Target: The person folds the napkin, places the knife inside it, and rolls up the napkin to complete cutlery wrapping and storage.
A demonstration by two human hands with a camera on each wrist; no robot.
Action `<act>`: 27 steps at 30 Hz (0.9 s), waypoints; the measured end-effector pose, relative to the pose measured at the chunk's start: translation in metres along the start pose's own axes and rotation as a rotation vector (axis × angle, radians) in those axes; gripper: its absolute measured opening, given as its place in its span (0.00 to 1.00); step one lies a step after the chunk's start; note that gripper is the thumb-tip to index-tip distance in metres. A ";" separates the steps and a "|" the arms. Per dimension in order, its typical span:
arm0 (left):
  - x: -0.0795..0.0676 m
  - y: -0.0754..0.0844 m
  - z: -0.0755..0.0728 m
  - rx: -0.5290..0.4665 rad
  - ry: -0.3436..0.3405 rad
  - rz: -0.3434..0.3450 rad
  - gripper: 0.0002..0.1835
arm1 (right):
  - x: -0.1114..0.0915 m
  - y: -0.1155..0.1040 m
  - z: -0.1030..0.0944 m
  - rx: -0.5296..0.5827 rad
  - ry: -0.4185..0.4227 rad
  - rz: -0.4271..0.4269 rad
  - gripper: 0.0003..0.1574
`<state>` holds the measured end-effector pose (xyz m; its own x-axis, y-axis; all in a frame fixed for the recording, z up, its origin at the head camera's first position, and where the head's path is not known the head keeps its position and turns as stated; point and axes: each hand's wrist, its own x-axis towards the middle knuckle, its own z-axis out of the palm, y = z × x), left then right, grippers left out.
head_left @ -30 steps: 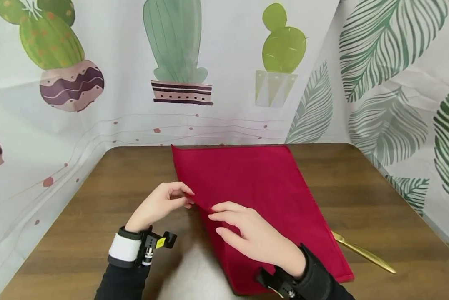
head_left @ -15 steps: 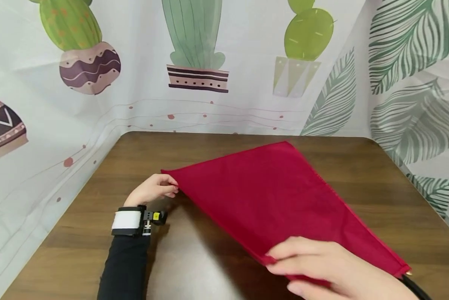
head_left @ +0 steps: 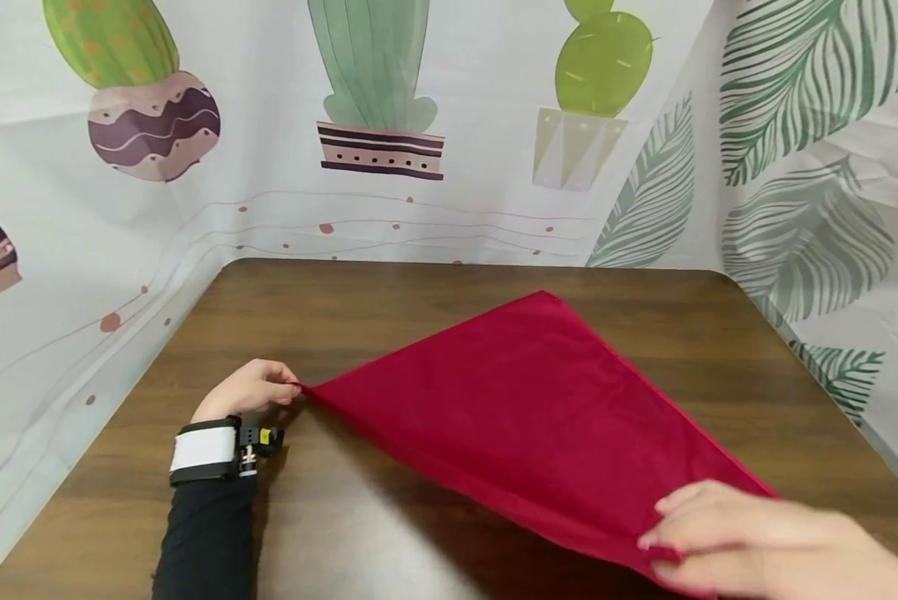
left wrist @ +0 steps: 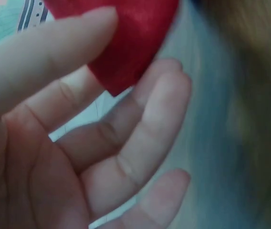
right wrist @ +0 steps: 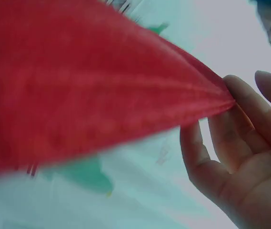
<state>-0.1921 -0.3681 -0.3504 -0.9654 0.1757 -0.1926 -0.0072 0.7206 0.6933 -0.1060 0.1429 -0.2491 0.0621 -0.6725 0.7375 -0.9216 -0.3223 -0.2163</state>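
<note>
A red cloth napkin (head_left: 494,417) stretches over the table between my hands, one corner pointing to the back. My left hand (head_left: 249,387) pinches its left corner, and the left wrist view shows the tip of the napkin (left wrist: 130,47) between thumb and fingers. At the front right, my right hand (head_left: 749,533) holds another corner between its fingers, blurred in the head view. The right wrist view has the napkin (right wrist: 92,86) drawn to a narrow point at the fingers. Its near edge sags between the two hands and casts a shadow.
The brown wooden table (head_left: 328,300) has rounded back corners. Behind it and along the sides hangs white fabric (head_left: 479,83) printed with cacti and leaves.
Both hands have spread apart, the left going left and the right toward the front right, pulling the napkin into a diamond. The gold knife handle seen at the right earlier is out of sight.
</note>
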 end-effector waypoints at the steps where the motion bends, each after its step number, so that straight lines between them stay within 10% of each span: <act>1: -0.002 -0.002 -0.002 0.011 -0.005 -0.002 0.11 | 0.002 0.003 -0.007 -0.025 -0.008 0.033 0.17; 11: -0.027 -0.021 -0.008 0.064 -0.022 -0.055 0.09 | 0.043 0.078 -0.079 -0.163 -0.084 0.851 0.18; 20: -0.028 -0.027 -0.010 0.059 -0.004 -0.097 0.08 | 0.034 0.188 -0.080 0.001 0.016 1.190 0.18; 27: -0.028 -0.030 -0.011 0.041 0.011 -0.076 0.08 | 0.013 0.255 -0.052 0.062 0.070 1.296 0.22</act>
<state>-0.1683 -0.4019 -0.3580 -0.9653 0.1125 -0.2355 -0.0697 0.7585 0.6480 -0.3598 0.0865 -0.2616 -0.8769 -0.4806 0.0018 -0.2763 0.5012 -0.8200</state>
